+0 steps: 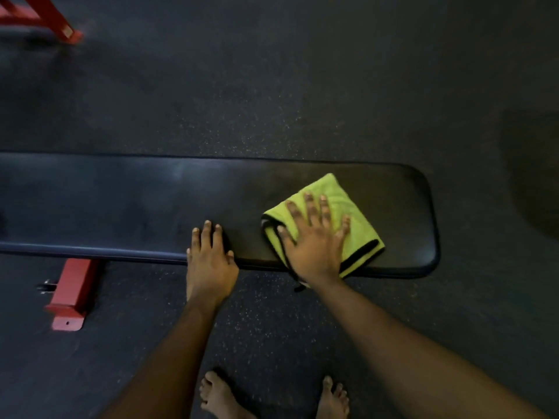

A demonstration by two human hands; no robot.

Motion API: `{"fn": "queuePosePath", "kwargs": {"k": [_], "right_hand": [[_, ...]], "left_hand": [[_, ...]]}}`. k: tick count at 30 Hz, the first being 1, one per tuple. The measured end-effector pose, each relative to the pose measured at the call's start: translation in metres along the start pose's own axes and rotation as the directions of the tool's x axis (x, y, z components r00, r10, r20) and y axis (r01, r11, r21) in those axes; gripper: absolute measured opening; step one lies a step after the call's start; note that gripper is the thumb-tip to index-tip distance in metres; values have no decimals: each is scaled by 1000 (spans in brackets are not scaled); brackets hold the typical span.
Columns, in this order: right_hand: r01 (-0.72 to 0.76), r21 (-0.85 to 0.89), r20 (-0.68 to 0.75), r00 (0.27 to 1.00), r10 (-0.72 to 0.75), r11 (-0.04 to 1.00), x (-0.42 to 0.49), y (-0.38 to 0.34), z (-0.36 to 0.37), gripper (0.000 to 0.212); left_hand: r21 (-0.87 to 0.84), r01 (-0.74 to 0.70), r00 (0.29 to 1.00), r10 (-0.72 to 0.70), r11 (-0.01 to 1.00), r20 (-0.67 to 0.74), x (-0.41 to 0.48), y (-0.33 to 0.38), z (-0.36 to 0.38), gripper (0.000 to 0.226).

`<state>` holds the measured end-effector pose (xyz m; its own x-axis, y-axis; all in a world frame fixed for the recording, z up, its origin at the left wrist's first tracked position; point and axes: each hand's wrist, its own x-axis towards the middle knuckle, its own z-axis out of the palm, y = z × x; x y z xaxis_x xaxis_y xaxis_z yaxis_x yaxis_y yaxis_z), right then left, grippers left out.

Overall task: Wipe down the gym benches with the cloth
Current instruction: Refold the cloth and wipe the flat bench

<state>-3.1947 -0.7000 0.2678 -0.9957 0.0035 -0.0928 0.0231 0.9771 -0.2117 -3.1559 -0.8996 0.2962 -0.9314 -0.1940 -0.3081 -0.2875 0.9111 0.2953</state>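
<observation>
While the bench (pixel 121 201) runs nine to three o'clock, rounded end at three, I see the folded cloth (pixel 361 234) near that end, corner toward twelve, right hand (pixel 314 246) pressing it with fingers spread, left hand (pixel 210 261) flat on the bench at its nine o'clock.

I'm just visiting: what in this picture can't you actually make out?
Bench: its left end is cut off by the head view's left edge.
The part of it under the cloth and right hand: covered by them, so its state is unknown.
Red frame, top left: cropped by the corner and blurred.
Bench support: the padded top hides all but one red foot.
</observation>
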Motion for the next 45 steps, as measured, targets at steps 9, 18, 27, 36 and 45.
{"fn": "queuePosePath", "kwargs": {"k": [9, 18, 27, 36, 45], "right_hand": [[-533, 85, -9, 845, 535, 842, 25, 130, -32, 63], [-428, 50, 68, 903, 424, 902, 111, 49, -26, 61], [306, -50, 102, 948, -300, 951, 11, -79, 8, 60], [-116, 2, 75, 991, 115, 993, 83, -112, 16, 63], [467, -13, 198, 868, -456, 884, 38, -297, 54, 84]], "left_hand": [[14, -4, 1000, 4, 1000, -30, -3, 1, 6, 63], [10, -13, 999, 14, 1000, -32, 0, -3, 4, 62], [-227, -59, 982, 15, 972, -191, -10, -61, -12, 65], [-199, 86, 969, -128, 976, -213, -7, -147, -24, 64], [-407, 136, 960, -221, 903, -170, -17, -229, -59, 59]]}}
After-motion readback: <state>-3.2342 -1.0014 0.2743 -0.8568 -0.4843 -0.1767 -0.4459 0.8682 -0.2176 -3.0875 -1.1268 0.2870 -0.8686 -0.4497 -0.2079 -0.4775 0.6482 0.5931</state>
